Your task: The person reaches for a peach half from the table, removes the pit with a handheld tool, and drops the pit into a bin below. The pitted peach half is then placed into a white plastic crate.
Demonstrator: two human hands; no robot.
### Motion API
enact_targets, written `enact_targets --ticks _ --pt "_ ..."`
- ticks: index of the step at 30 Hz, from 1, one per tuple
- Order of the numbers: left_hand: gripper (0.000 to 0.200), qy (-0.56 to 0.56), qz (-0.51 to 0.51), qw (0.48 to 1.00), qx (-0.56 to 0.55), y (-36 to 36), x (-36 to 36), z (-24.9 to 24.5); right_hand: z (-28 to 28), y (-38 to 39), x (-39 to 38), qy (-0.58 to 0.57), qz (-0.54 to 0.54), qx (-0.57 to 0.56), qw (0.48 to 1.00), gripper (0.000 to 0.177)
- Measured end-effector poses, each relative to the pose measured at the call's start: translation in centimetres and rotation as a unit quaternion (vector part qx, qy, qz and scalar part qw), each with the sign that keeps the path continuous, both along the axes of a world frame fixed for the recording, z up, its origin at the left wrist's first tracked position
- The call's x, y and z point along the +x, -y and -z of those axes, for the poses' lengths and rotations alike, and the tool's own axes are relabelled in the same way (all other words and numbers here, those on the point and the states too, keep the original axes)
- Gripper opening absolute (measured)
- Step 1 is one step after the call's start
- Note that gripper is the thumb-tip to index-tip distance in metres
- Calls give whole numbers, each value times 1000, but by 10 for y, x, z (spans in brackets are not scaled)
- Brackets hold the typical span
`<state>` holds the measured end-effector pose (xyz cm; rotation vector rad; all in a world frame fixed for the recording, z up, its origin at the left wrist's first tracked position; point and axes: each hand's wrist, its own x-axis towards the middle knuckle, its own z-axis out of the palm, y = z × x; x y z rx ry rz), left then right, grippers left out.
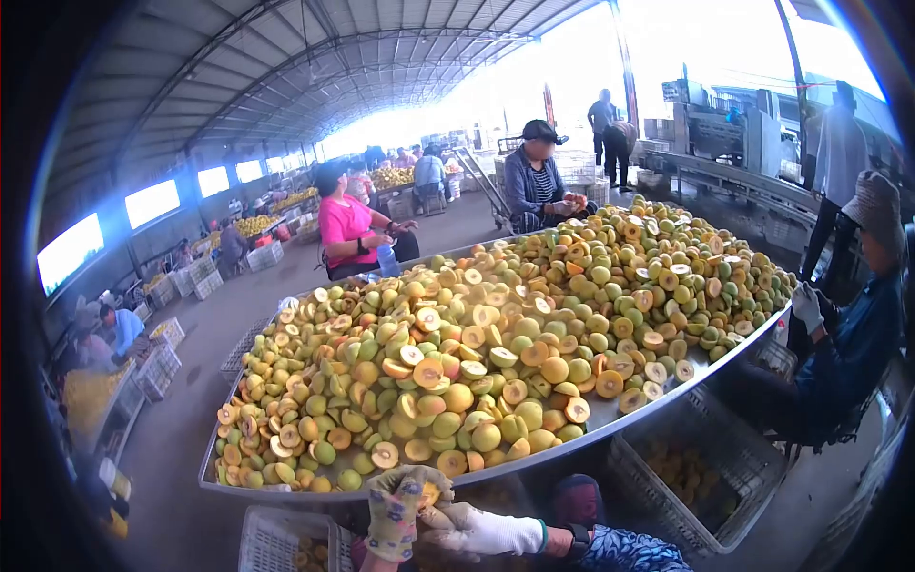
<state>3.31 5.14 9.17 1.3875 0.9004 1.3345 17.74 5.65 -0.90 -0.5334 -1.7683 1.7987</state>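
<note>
The peaches [496, 324] heap across mid-frame, blocking me; only a bare tray [610, 412] strip right of centre lies open. Crates [753, 458] crowd the lower right.

our left hand [405, 505]: gloved, upright at the bottom edge, fingers curled inward | our right hand [477, 531]: white-gloved, reaching in sideways, touching the left | our right wrist [578, 540]: dark-banded, level
</note>
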Motion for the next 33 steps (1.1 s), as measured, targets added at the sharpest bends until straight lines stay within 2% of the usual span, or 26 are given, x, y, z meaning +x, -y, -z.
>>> enact_targets --ticks 2,4,5,6,8,10,12,13,14,16,17,19,20,22,23,24,25,26,27,28,29,30,31,33 --pt "28 4 19 1000 -24 0 0 -6 3 3 5 -34 21 46 998 29" --pt "20 -135 84 987 14 3 -5 -11 -33 12 24 -20 -120 -169 978 32" --pt "16 -204 114 971 49 2 -8 -16 -119 51 30 -113 -1 -230 967 33" --pt "16 -201 115 972 43 1 -10 -18 -118 52 32 -110 1 -236 966 33" --pt "15 -285 188 938 64 1 -19 -19 -111 53 31 -135 -58 -307 940 27" --pt "15 -285 205 934 60 -4 -27 -10 -99 49 29 -154 -120 -378 905 26" --pt "21 -133 262 956 19 0 -36 4 -79 49 22 -171 -183 -461 851 30" --pt "30 -28 194 981 6 6 -30 12 -58 37 14 -194 -284 -424 838 36" --pt "36 119 187 975 -11 13 -19 15 -41 38 11 -237 -300 -433 816 25" --pt "44 267 155 946 -94 19 -11 28 -27 42 -2 -244 -218 -413 850 23" --pt "44 274 147 946 -96 14 -14 34 -17 36 -2 -232 -178 -421 858 21" --pt "52 211 -42 975 -62 -1 -24 59 -3 29 1 -198 -111 -397 889 16" --pt "45 140 -83 986 -37 1 -51 69 -17 24 2 -107 -53 -287 950 14" --pt "34 -10 -174 985 2 6 -104 88 1 23 0 -8 -7 -199 980 27" --pt "36 179 -236 947 -123 19 -129 91 28 31 0 226 36 64 971 25" --pt "37 147 -316 933 -85 31 -155 93 56 39 0 424 72 332 839 23" --pt "34 9 -348 930 -121 46 -200 103 79 52 -2 536 41 322 779 24" --pt "32 -84 -326 934 -120 61 -245 120 113 62 10 445 58 324 833 24" --pt "30 -428 -316 819 -216 71 -259 83 102 65 0 464 58 293 834 25" --pt "41 -637 -326 694 -77 92 -297 116 83 71 -9 487 55 261 832 25" --pt "44 -733 -325 597 -28 96 -300 108 72 72 -16 462 87 227 853 27" --pt "45 -774 -323 545 0 89 -299 95 69 71 -18 431 100 179 879 28" --pt "47 -809 -323 489 29 81 -294 80 67 72 -21 428 90 171 883 29" --pt "41 -583 -368 720 81 28 -272 64 64 76 -26 427 69 163 887 29"
